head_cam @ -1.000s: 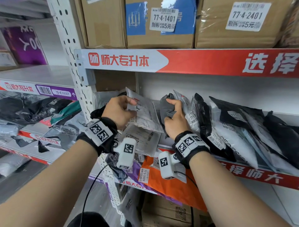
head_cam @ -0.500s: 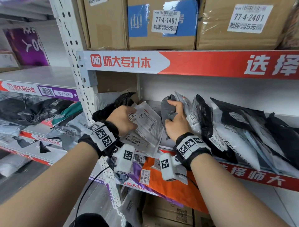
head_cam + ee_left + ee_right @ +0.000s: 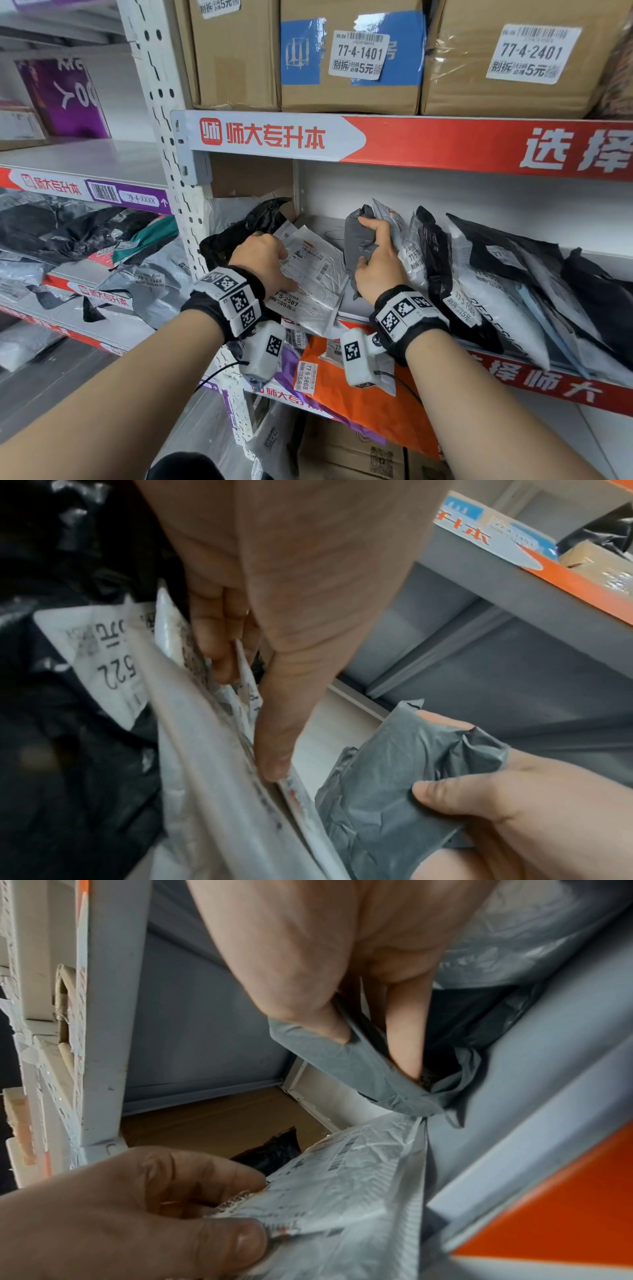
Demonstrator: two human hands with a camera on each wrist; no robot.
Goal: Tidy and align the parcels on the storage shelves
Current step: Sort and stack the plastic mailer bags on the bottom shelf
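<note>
On the middle shelf (image 3: 342, 310) my left hand (image 3: 260, 260) pinches a flat white parcel (image 3: 315, 277) with printed labels, thumb on its face and fingers behind it (image 3: 240, 777). It lies tilted toward me, over another white parcel and against a black bag (image 3: 253, 219). My right hand (image 3: 376, 263) grips a crumpled grey parcel (image 3: 358, 236) standing upright, thumb in front and fingers over its top (image 3: 359, 1064). To its right several white, black and grey parcels (image 3: 486, 301) lean in a row.
Cardboard boxes (image 3: 349, 58) fill the shelf above, over a red and white shelf banner (image 3: 411, 144). An orange parcel (image 3: 370, 404) hangs over the shelf below. The white perforated upright (image 3: 171, 147) stands left of my left hand, with more bags (image 3: 85, 240) on the neighbouring rack.
My left hand has lowered the white parcel and tipped it flatter toward the black bag at left. The right hand keeps its hold on the grey parcel, barely moved.
</note>
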